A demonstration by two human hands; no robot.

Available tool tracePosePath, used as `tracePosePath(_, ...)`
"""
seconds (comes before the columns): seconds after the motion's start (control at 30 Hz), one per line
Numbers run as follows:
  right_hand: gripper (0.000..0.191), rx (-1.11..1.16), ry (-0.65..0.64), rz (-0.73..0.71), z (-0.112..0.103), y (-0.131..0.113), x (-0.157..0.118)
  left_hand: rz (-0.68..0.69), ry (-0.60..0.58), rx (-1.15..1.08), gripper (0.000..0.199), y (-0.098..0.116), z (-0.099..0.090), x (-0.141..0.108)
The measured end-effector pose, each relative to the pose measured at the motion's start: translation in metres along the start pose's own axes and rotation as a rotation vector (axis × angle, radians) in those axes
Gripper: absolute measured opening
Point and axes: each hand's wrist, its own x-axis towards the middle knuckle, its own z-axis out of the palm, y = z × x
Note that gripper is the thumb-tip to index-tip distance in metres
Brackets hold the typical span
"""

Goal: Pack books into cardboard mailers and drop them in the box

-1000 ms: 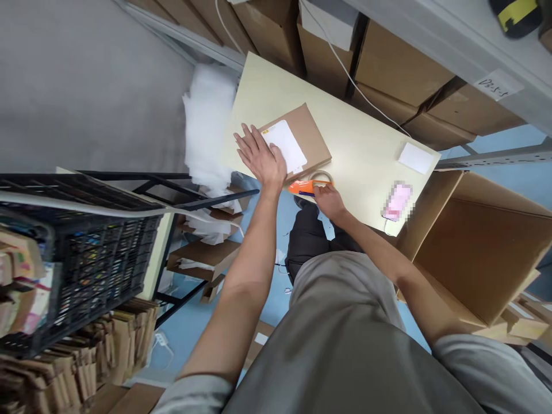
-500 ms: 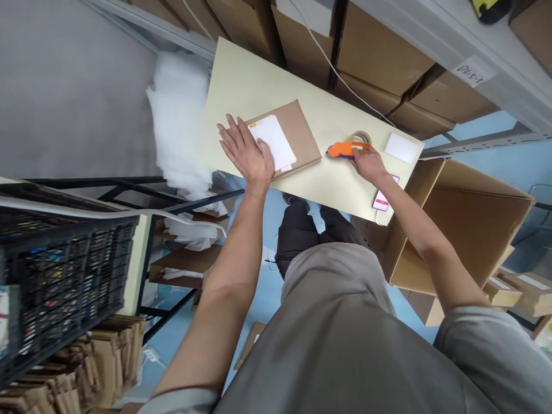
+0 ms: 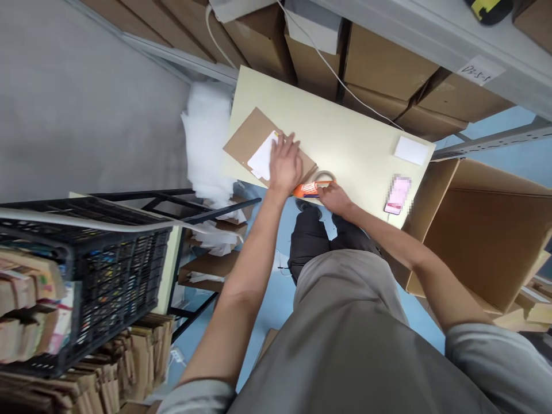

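Note:
A flat brown cardboard box [image 3: 251,130] with a white label [image 3: 261,158] lies at an angle on the cream table [image 3: 362,138]. My left hand [image 3: 286,163] rests palm down over the label's right part, fingers stretched out. In my right hand [image 3: 334,197] is an orange tape dispenser [image 3: 305,190] with a roll of tape [image 3: 325,175]. The dispenser's front is at the box's near right corner, just beside my left hand; whether it touches the cardboard is hard to tell.
A phone [image 3: 397,195] and a white stack of labels [image 3: 411,150] lie at the table's right. Beyond stands a large open carton [image 3: 491,230]. White foam sheets [image 3: 209,138] hang at the left end, near a black crate [image 3: 121,276]. Shelved boxes [image 3: 383,63] line the back.
The box has turned on the table, its label now slanting the other way. My left hand has shifted across it, and my right hand has brought the tape dispenser left to the box's corner.

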Motion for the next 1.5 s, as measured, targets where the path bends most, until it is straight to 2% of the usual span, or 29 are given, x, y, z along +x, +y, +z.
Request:
tracePosePath(0.1, 0.047, 0.053, 0.02, 0.038, 0.007, -0.038, 0.009, 0.058, -0.016, 0.017, 0.045, 0.012, 0.02, -0.022)
tracePosePath(0.2, 0.041, 0.07, 0.022, 0.024, 0.015, -0.042, 0.004, 0.108, -0.04, 0.019, 0.043, 0.013, 0.025, -0.038)
tracePosePath(0.27, 0.04, 0.074, 0.004, 0.016, 0.022, -0.025, -0.014, 0.125, -0.044, 0.019, 0.042, 0.009, 0.025, -0.042)
tracePosePath(0.33, 0.041, 0.076, -0.039, 0.051, 0.029, 0.004, -0.043, 0.134, -0.048, 0.021, 0.041, 0.006, 0.025, -0.042)
tracePosePath(0.43, 0.04, 0.05, -0.113, 0.192, 0.032, 0.058, -0.087, 0.148, -0.049, 0.034, 0.04, 0.005, 0.027, -0.039)
tracePosePath(0.5, 0.041, -0.013, -0.099, 0.288, 0.026, 0.087, -0.1, 0.155, -0.044, 0.043, 0.038, 0.008, 0.03, -0.039)
tracePosePath(0.6, 0.045, -0.059, -0.011, 0.306, 0.007, 0.108, -0.084, 0.168, -0.054, 0.054, 0.034, 0.013, 0.032, -0.043)
tracePosePath(0.7, 0.053, -0.045, 0.053, 0.296, -0.011, 0.11, -0.049, 0.19, -0.082, 0.05, 0.033, 0.017, 0.033, -0.049)
tracePosePath(0.8, 0.061, -0.008, 0.06, 0.274, -0.016, 0.105, -0.023, 0.186, -0.092, 0.038, 0.037, 0.019, 0.036, -0.054)
tracePosePath(0.93, 0.064, 0.075, 0.144, 0.28, -0.014, 0.083, -0.008, 0.182, -0.088, 0.039, 0.044, 0.02, 0.042, -0.056)
tracePosePath(1.0, 0.058, 0.117, 0.187, 0.31, -0.017, 0.063, -0.002, 0.184, -0.079, 0.054, 0.046, 0.021, 0.044, -0.055)
tracePosePath(1.1, 0.047, 0.165, 0.17, 0.368, -0.03, 0.038, 0.007, 0.171, -0.068, 0.085, 0.047, 0.025, 0.043, -0.052)
tracePosePath(1.17, 0.044, 0.2, 0.137, 0.463, -0.043, 0.036, 0.01, 0.168, -0.085, 0.093, 0.047, 0.028, 0.04, -0.05)
tracePosePath(1.27, 0.043, 0.23, 0.126, 0.605, -0.065, 0.055, 0.007, 0.196, -0.143, 0.107, 0.047, 0.03, 0.03, -0.047)
tracePosePath(1.4, 0.051, 0.265, 0.186, 0.631, -0.091, 0.084, -0.017, 0.213, -0.181, 0.143, 0.05, 0.029, 0.014, -0.041)
tracePosePath(1.5, 0.056, 0.374, 0.291, 0.668, -0.107, 0.088, -0.039, 0.217, -0.18, 0.136, 0.05, 0.033, 0.001, -0.03)
